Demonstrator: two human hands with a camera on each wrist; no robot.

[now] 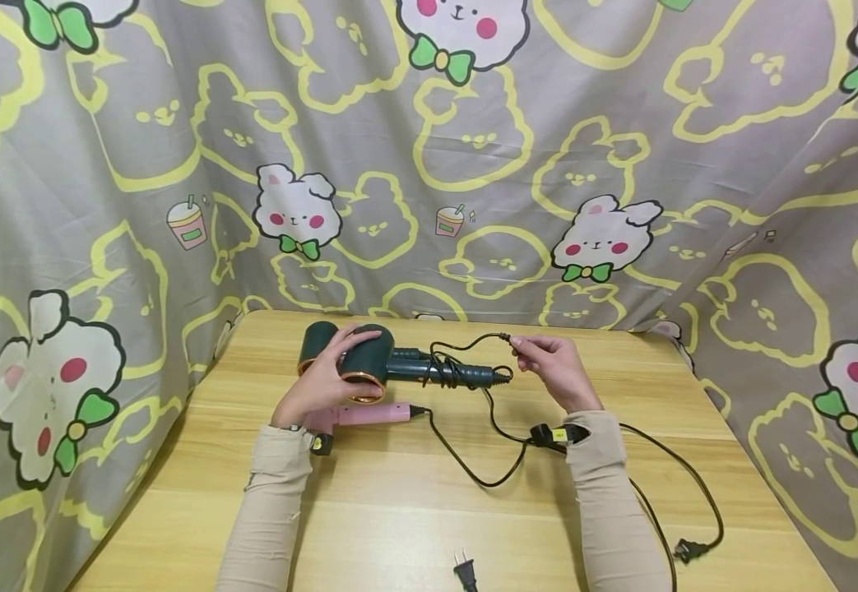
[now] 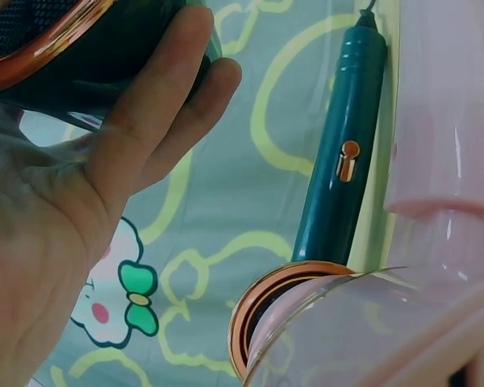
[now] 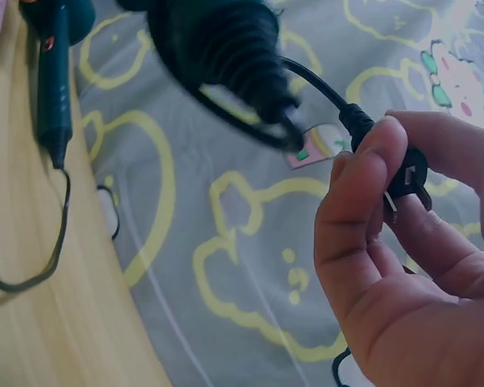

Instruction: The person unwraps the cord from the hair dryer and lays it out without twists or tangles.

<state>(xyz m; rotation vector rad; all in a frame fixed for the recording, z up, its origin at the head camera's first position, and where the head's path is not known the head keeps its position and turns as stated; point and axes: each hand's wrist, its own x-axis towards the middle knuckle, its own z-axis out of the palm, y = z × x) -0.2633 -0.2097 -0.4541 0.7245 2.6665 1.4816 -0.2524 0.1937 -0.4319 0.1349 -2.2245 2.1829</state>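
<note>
My left hand (image 1: 328, 374) grips a dark green hair dryer (image 1: 366, 360) by its round barrel, the copper-rimmed end facing down. Its black cord (image 1: 447, 370) is wound several times round the handle. Between thumb and fingers, my right hand (image 1: 553, 368) pinches the plug (image 3: 410, 173) of that cord, its metal prongs showing in the right wrist view. A second green hair dryer (image 2: 339, 153) lies behind the held one, with a copper switch on its handle. Nearest my left wrist is a pink hair dryer (image 1: 373, 413), partly hidden by that arm.
Black cords run across the wooden table (image 1: 399, 510) under my right forearm. One plug (image 1: 465, 571) lies at the front edge and another plug (image 1: 691, 551) at the right. A patterned grey curtain (image 1: 369, 123) surrounds the table's back and sides.
</note>
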